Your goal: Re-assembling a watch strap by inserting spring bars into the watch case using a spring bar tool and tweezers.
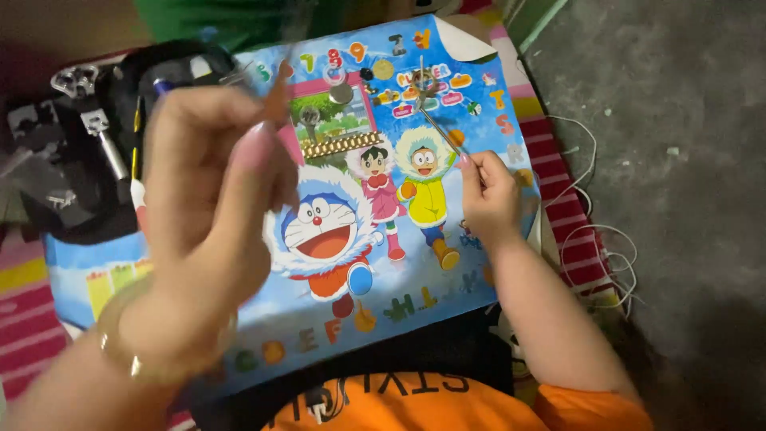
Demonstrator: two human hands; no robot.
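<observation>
Your right hand (488,195) is closed in a pinch on a pair of tweezers (437,120), thumb and fingers together around the near end of the thin metal tool. The tweezers run up and to the left from your fingers, and their tip sits at a small round metal part (423,80) near the top of the cartoon poster (415,271). The right forearm comes in from the lower right, wrist bent slightly inward, hand resting low over the poster.

Your left hand (211,183) is raised close to the camera and blurred. Its fingers are curled together around something small and brownish (277,102) at the fingertips; what it is cannot be told from the blur. A gold bracelet (136,351) circles that wrist, and the forearm rises from the lower left corner.

On the poster lie one short strip of gold watch band (341,144), one round silver watch case (341,93), and a few more small round parts scattered along the top edge, too small to count surely. Three cartoon figures are printed on the sheet. To the left sits one black tool case (88,191) with metal tools in it. A white cord (598,255) loops on the grey floor (686,160) to the right.
</observation>
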